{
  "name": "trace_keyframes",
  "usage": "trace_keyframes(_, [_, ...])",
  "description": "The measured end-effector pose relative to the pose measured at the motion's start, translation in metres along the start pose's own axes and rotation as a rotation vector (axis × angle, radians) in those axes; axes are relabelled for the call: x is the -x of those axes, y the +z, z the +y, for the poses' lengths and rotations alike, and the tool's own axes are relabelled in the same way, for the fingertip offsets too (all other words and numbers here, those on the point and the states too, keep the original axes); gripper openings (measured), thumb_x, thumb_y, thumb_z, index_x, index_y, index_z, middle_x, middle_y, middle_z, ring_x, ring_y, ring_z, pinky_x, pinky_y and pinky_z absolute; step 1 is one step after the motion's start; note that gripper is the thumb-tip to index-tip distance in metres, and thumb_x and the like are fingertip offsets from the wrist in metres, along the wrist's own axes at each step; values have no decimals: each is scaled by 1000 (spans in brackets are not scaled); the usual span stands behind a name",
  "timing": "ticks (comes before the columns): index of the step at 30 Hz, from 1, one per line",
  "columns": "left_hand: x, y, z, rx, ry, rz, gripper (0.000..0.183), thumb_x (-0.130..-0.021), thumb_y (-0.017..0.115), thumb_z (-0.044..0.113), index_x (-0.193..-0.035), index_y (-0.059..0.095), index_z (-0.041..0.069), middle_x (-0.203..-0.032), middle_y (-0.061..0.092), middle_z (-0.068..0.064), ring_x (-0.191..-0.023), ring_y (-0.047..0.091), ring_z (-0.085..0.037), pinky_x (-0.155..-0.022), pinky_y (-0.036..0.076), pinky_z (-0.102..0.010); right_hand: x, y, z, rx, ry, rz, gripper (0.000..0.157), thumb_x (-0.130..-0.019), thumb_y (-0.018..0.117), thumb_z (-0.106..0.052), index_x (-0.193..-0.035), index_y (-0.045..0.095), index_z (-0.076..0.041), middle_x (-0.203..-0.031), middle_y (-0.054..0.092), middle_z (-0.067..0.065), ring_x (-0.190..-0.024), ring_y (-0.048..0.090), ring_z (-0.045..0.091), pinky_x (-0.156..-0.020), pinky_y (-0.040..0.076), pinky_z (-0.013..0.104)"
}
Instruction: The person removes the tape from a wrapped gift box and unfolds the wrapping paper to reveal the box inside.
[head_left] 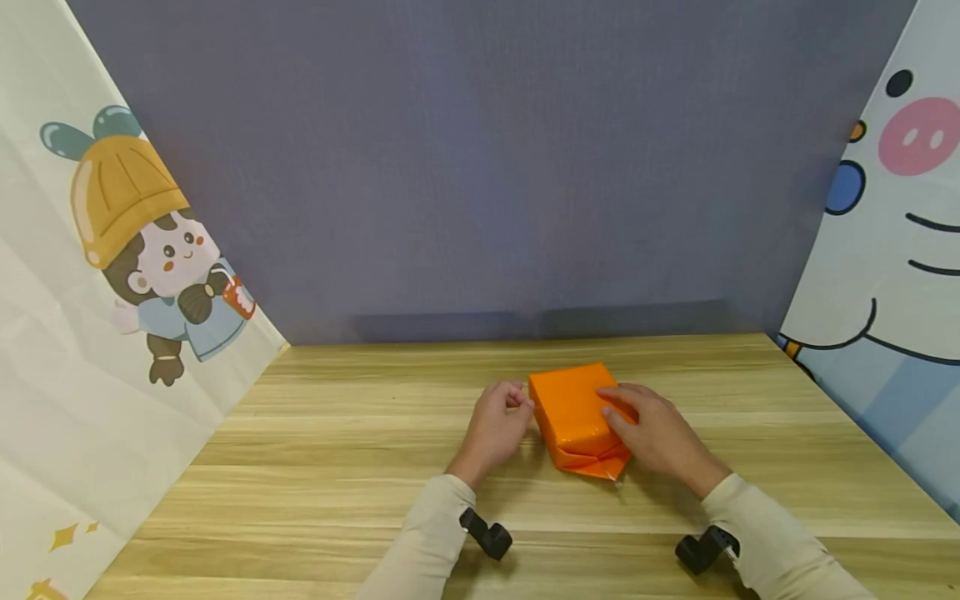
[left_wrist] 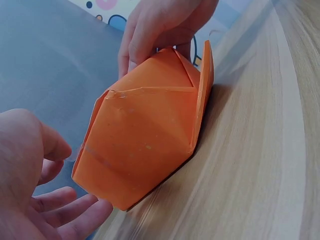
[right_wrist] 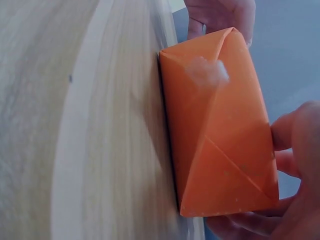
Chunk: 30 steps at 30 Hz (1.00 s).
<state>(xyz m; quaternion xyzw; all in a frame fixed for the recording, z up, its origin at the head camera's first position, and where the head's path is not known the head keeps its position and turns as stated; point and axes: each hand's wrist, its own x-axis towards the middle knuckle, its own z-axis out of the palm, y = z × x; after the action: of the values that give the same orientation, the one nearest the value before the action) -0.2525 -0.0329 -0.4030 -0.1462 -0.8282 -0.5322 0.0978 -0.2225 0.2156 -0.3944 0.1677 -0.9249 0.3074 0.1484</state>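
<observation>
An orange paper-wrapped box [head_left: 573,408] lies on the wooden table between both hands. My right hand [head_left: 660,429] grips its right side, thumb over the top and fingers along the edge. At the left edge, my left hand [head_left: 495,425] has thumb and index fingertips close together on a small strip of clear tape [left_wrist: 75,153], while its other fingers spread loosely by the lower corner. A folded paper flap [head_left: 600,467] sticks out at the near end, with a shiny bit of tape at its tip. A whitish tape patch [right_wrist: 207,72] shows on the folded end in the right wrist view.
The wooden table [head_left: 300,467] runs back to a grey-blue panel [head_left: 480,183]. Cartoon-printed sheets stand at the left [head_left: 45,333] and right [head_left: 900,275]. A black wrist camera [head_left: 487,533] is strapped on the left sleeve, another [head_left: 705,550] on the right.
</observation>
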Motion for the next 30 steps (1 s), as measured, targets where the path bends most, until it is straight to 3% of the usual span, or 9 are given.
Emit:
trace_keyframes(2, [1,0,0,33,-23,-11,8,-92,67,8,-95,61,6,-121,61,-15,-99,63,-23,-78,54,-32,0,0,1,-5,-4,-5,34,-100,62,-19,-131,66,-4,-132,59,24,-122,54,45,-102,40,61])
trace_keyframes(5, [2,0,1,78,-58,-40,21,-94,66,10,-114,61,5,-123,59,-13,-106,64,-23,-78,56,-31,0,-1,2,-14,-5,-23,34,-101,59,-17,-133,64,-4,-135,56,26,-123,52,47,-103,39,62])
trace_keyframes(10, [3,1,1,65,-40,-79,39,-99,64,24,-134,58,8,-132,58,-7,-117,60,-25,-90,54,-36,1,-3,4,-22,6,-64,35,-103,55,-14,-137,62,-5,-140,50,31,-127,47,51,-104,36,65])
trace_keyframes(14, [3,1,1,-15,2,-76,45,-97,65,34,-134,60,9,-129,58,-7,-117,58,-27,-95,50,-39,0,-4,5,-21,-20,-54,34,-103,54,-10,-135,63,-5,-142,49,30,-129,46,51,-104,35,65])
trace_keyframes(19, [3,1,1,-120,48,-86,48,-94,69,33,-137,62,14,-130,60,-9,-115,57,-29,-95,48,-43,0,-5,9,-33,-41,-16,29,-100,57,-4,-127,69,-6,-140,52,28,-130,47,49,-104,36,64])
trace_keyframes(25, [4,-1,-1,-102,109,-170,43,-96,70,24,-137,63,14,-130,64,-2,-117,60,-19,-95,52,-38,-2,-11,10,17,84,77,22,-99,65,-23,-112,72,-6,-131,56,29,-123,51,47,-101,39,64])
trace_keyframes(30, [8,-2,2,-217,122,-159,39,-93,73,32,-129,69,19,-125,66,2,-106,65,-17,-89,53,-33,-1,-11,11,71,128,154,25,-96,69,-30,-105,72,-7,-119,57,25,-110,54,44,-93,44,61])
